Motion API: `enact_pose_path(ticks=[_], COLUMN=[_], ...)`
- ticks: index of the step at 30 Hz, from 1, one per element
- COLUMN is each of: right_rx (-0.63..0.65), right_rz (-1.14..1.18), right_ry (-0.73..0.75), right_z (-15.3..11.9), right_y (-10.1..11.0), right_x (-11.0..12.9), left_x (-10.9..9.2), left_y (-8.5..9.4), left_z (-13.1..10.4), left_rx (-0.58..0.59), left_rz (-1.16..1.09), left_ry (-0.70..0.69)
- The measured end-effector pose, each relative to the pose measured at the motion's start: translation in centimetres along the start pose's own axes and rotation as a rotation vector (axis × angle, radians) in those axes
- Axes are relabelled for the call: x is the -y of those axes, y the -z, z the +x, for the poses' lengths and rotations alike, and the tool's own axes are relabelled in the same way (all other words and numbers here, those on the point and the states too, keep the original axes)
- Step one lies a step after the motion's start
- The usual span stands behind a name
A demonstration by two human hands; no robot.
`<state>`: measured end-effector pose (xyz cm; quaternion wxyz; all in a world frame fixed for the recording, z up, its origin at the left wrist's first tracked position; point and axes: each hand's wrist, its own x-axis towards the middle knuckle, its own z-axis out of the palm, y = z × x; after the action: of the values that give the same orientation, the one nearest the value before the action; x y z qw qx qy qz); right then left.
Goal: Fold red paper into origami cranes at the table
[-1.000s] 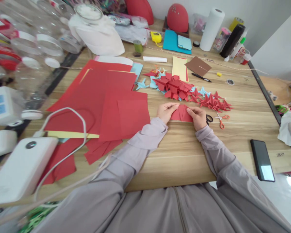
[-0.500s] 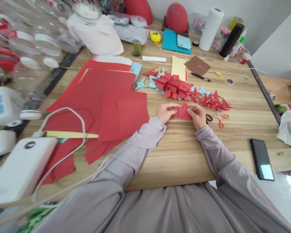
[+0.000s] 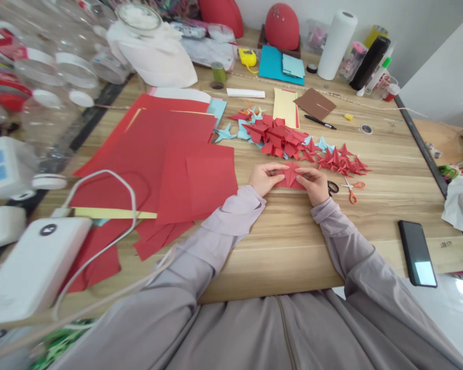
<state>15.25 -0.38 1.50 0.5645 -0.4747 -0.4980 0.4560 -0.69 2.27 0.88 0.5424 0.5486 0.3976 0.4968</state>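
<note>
Between my two hands is a small piece of folded red paper (image 3: pixel 291 176), creased down its middle and held low over the table. My left hand (image 3: pixel 265 178) pinches its left edge with thumb and fingertips. On the opposite edge, my right hand (image 3: pixel 312 184) grips it the same way. Just beyond the paper lies a pile of folded red paper pieces (image 3: pixel 275 134). Pointed red paper stars (image 3: pixel 339 160) continue the pile to the right, with light blue folded pieces (image 3: pixel 226 133) among and beside it. Black scissor handles (image 3: pixel 333 188) show partly behind my right hand.
Large red sheets (image 3: pixel 170 133) and smaller red squares (image 3: pixel 212 185) cover the left side. Orange-handled scissors (image 3: pixel 353 190) and a phone (image 3: pixel 416 253) lie to the right. A white power bank (image 3: pixel 34 267) with a looping cable sits front left. Plastic bottles (image 3: pixel 46 118) crowd the far left.
Both hands stay in nearly the same place, still holding the folded red paper. Its upper edge shows slightly differently between the fingers. Nothing else has visibly moved.
</note>
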Motion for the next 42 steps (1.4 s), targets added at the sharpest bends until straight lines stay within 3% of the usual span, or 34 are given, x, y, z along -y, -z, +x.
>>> enact_pose_path(ticks=[10, 18, 25, 33, 42], right_rx=[-0.034, 0.017, -0.038, -0.106, -0.080], right_rz=[-0.031, 0.040, -0.084, -0.036, -0.094], right_ry=[-0.012, -0.058, -0.017, -0.115, -0.076], right_z=[-0.04, -0.01, -0.20, 0.03, 0.20], right_y=[0.09, -0.03, -0.18, -0.01, -0.01], right_x=[-0.13, -0.16, 0.47, -0.03, 0.12], left_x=[0.50, 0.39, 0.24, 0.48, -0.08], left_y=[-0.02, -0.21, -0.60, -0.27, -0.66], left_z=[0.06, -0.08, -0.42, 0.12, -0.32], left_rx=[0.004, -0.035, -0.089, -0.049, -0.059], left_rz=[0.067, 0.045, 0.094, -0.159, -0.137], left_ry=[0.003, 0.034, 0.008, 0.182, 0.238])
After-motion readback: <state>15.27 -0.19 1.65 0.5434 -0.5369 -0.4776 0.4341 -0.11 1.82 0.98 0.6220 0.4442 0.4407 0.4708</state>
